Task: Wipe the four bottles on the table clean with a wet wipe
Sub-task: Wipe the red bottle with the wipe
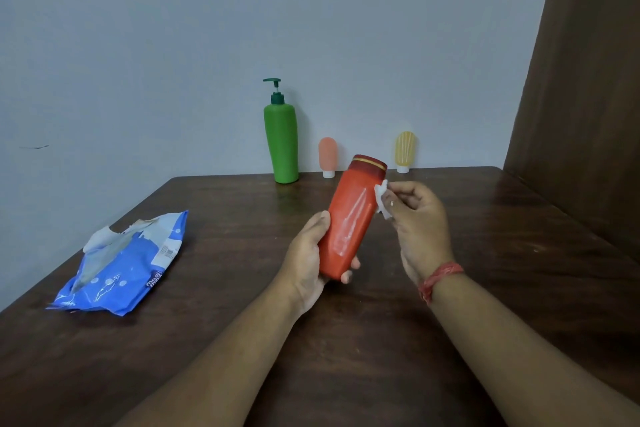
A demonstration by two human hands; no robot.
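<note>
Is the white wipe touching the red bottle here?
Touching. In the head view the wet wipe, pinched in the right hand, lies against the upper right edge of the red bottle, no gap showing.

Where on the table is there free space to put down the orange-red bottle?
Bare wood lies between the blue wipe packet and the left hand, and right of the right hand toward the table's edge. The back edge is crowded: green pump bottle, pink tube, yellow tube. The orange-red bottle is held above the middle.

Wipes pack [121, 262] left on table [242, 340] (bottles [281, 144] behind, by wall).
</note>
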